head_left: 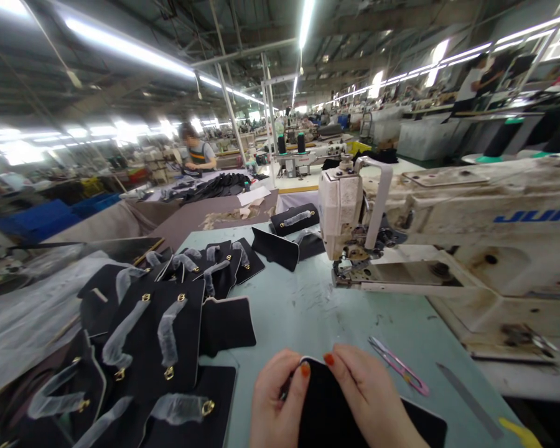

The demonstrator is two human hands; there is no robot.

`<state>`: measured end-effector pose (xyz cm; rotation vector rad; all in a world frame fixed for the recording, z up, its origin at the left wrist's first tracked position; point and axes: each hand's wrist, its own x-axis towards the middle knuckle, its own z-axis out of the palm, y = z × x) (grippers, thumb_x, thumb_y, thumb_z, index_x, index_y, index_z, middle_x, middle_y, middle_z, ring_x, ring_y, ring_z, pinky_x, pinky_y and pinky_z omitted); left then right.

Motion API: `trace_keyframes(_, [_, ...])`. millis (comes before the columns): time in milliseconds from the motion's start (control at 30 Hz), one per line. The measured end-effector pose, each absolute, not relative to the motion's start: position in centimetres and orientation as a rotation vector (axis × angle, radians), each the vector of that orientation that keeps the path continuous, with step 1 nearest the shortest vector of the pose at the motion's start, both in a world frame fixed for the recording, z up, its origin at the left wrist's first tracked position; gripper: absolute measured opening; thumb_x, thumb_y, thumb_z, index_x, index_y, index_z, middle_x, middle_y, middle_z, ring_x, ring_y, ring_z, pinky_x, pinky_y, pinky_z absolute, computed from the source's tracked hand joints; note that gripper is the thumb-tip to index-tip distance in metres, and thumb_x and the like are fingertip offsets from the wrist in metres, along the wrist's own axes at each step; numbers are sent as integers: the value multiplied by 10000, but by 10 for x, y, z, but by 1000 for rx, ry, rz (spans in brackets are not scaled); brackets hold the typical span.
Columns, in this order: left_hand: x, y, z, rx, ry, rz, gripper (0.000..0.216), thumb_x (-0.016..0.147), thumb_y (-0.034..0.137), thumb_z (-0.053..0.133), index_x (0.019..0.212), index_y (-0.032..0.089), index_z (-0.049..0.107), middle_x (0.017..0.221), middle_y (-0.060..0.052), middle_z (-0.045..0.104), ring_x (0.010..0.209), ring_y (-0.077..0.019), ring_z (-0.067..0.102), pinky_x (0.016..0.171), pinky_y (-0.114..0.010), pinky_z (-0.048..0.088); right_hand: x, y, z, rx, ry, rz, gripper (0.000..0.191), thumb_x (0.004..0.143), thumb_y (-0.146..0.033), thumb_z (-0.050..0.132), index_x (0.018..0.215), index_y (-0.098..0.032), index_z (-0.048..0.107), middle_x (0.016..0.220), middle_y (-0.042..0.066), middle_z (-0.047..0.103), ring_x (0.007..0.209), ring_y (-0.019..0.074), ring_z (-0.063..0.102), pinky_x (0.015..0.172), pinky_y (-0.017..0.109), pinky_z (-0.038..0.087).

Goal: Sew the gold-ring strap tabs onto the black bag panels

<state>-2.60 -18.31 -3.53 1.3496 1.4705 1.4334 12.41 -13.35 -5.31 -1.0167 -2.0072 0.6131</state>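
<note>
Both my hands pinch the top edge of a black fabric piece (pixel 326 404) at the near edge of the pale green table (pixel 308 311). My left hand (pixel 275 404) grips its upper left corner, thumb on top. Beside it, my right hand (pixel 368 398) lies over the upper right part, thumb pressed near the edge. The rest of the piece runs out under my right hand toward the lower right.
Several black pieces with wrapped straps and gold rings (pixel 154 336) are piled at the left. A white sewing machine (pixel 401 218) stands at the right. Pink thread snips (pixel 399 365) and a metal strip (pixel 469 401) lie near my right hand. Another person (pixel 196 152) sits far back.
</note>
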Motion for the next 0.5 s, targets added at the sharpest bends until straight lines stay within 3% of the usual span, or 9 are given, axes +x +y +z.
trace_keyframes(100, [-28,-180,-38,1247,1464,1403,322,872,412,586,665,173,646,660,-10,546,649,-146,511,617,-212,411,126,-130,-48,-954,-2081,691,406,1021,-430,373,779,-179,583,708,-2,589,645,110,579,581,199,410])
trace_keyframes(233, [-31,-176,-38,1171,1434,1387,355,850,441,610,633,162,641,638,2,524,627,-133,487,593,-200,421,126,-124,-46,-996,-2007,444,456,1031,-350,349,636,-176,498,596,-6,513,533,111,511,504,226,363])
trace_keyframes(333, [-41,-182,-32,1214,1545,1500,293,871,401,600,723,170,702,699,-23,634,670,-158,584,635,-213,489,134,-122,-47,-962,-1865,219,246,999,-302,420,930,-171,616,860,56,633,803,162,610,734,245,455])
trace_keyframes(400, [-48,-188,-29,1396,1677,1677,224,882,352,599,826,183,736,798,-50,706,737,-185,651,693,-239,535,140,-127,-51,-877,-1813,159,220,954,-273,505,1136,-193,600,1055,82,640,1000,201,598,906,289,438])
trace_keyframes(500, [-47,-194,-37,1984,1693,1899,179,901,293,584,944,217,740,834,-56,743,775,-191,701,757,-266,573,138,-145,-66,-795,-1790,723,361,962,-408,488,1284,-264,566,1182,79,642,1052,229,624,853,306,526])
